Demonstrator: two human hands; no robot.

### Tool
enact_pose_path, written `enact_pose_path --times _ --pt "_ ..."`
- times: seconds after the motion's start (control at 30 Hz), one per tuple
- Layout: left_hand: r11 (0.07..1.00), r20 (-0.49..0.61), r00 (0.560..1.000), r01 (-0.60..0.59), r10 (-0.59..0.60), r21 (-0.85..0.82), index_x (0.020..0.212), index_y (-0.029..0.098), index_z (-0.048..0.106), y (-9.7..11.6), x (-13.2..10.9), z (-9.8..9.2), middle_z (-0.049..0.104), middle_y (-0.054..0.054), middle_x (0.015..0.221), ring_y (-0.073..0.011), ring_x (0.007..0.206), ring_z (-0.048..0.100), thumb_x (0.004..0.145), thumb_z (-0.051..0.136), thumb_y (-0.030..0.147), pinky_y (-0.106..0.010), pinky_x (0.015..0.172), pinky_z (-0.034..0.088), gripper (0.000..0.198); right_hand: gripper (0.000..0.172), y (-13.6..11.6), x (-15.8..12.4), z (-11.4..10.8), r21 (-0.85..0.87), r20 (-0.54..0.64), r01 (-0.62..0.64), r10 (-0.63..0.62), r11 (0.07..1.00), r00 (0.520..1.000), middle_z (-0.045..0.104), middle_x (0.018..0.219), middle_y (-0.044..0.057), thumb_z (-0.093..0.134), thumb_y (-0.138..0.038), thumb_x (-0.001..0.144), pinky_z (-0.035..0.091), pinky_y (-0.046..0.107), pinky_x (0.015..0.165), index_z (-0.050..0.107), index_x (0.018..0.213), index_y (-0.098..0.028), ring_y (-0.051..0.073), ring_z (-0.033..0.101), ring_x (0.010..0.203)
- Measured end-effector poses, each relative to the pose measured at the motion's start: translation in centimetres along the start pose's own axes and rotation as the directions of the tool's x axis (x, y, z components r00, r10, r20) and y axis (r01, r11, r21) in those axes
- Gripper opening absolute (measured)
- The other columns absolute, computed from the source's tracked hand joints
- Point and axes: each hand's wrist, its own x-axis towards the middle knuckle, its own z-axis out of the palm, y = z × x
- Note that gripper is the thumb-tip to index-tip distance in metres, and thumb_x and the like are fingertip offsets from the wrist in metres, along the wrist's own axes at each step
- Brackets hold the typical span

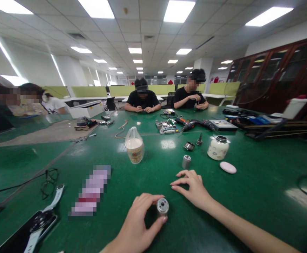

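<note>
My left hand grips a small electric motor, a silver cylinder standing upright with a dark centre in its end cap. The thumb is at its near side and the fingertips reach its far side. To the right, my right hand hovers low over the table, holding nothing, its fingers apart and pointing left. Just beyond those fingers a second silver motor stands upright. Farther back lie a metal ring-shaped housing and a dark gear-like part with a shaft.
On the green table stand a bagged cup and a white jar beside its pale lid. A circuit board and power drill lie behind. At left are glasses and a watch. Several people sit around.
</note>
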Motion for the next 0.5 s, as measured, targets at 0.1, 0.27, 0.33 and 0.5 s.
enact_pose_path --times 0.1,0.27,0.33,0.5 --pt "1.0 -0.009 1.0 -0.015 0.015 0.001 0.115 0.024 0.061 0.0 0.0 0.1 0.068 -0.007 0.107 -0.022 0.097 0.062 0.082 0.063 0.03 -0.035 0.086 0.051 0.033 0.025 0.8 -0.2 0.4 -0.06 -0.005 0.009 -0.009 0.998 1.0 0.061 0.111 0.005 0.07 -0.05 0.075 0.034 0.048 0.088 0.073 0.097 -0.039 0.028 0.047 0.106" --pt "1.0 -0.006 1.0 -0.025 0.025 -0.006 0.115 0.024 0.061 -0.1 0.1 0.0 0.067 -0.008 0.107 -0.0219 0.098 0.062 0.083 0.062 0.029 -0.035 0.087 0.051 0.033 0.018 -0.2 -0.3 0.0 -0.058 -0.02 0.019 -0.021 0.998 1.0 0.062 0.108 0.004 0.066 -0.05 0.079 0.035 0.047 0.086 0.075 0.089 -0.039 0.028 0.047 0.104" --pt "1.0 0.0 1.0 -0.021 0.021 -0.008 0.116 0.024 0.06 -0.1 0.1 0.0 0.067 -0.008 0.107 -0.0219 0.098 0.061 0.083 0.062 0.029 -0.035 0.087 0.05 0.033 0.016 -1.6 -0.5 -0.5 0.012 -0.045 0.03 -0.029 0.999 0.999 0.064 0.104 0.004 0.065 -0.048 0.081 0.034 0.047 0.088 0.075 0.088 -0.037 0.027 0.049 0.102" --pt "0.999 0.012 1.0 -0.028 0.029 -0.025 0.113 0.023 0.059 -0.2 0.0 0.2 0.066 -0.008 0.105 -0.0214 0.097 0.06 0.083 0.061 0.026 -0.034 0.085 0.05 0.031 0.013 -6.3 -1.8 -1.3 0.262 0.075 0.107 -0.131 0.959 0.988 0.066 0.1 0.001 0.066 -0.042 0.083 0.036 0.041 0.09 0.074 0.088 -0.034 0.022 0.055 0.099"
